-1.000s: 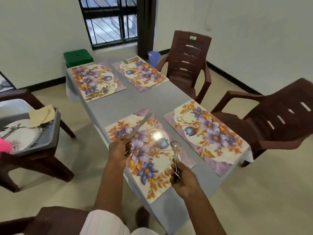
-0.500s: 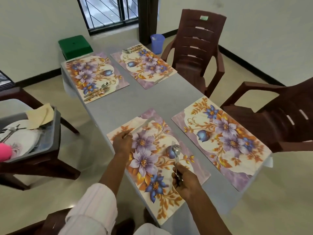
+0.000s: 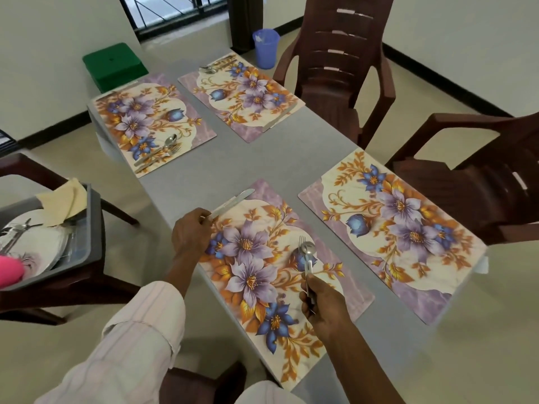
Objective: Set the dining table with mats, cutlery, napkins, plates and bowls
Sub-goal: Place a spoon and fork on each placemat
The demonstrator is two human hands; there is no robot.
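Several floral mats lie on the grey table (image 3: 262, 164). My left hand (image 3: 189, 231) grips the handle of a table knife (image 3: 233, 201) that lies along the far left edge of the near mat (image 3: 262, 275). My right hand (image 3: 323, 304) holds a spoon and fork (image 3: 306, 252) together by their handles, their heads over the middle right of that mat. The far left mat (image 3: 145, 123) carries a spoon and fork (image 3: 163, 150). Cutlery (image 3: 215, 67) also rests on the far right mat (image 3: 242, 94). The near right mat (image 3: 393, 228) is bare.
A grey tray (image 3: 93, 228) on a chair at the left holds plates (image 3: 32, 246), cutlery and folded napkins (image 3: 62, 201). Brown plastic chairs (image 3: 341, 65) stand along the right side. A green stool (image 3: 113, 65) and a blue cup (image 3: 265, 48) sit beyond the table's far end.
My left hand lowered the knife from the air onto the near mat's left edge. My right hand brought the spoon and fork down over the mat. The camera moved closer.
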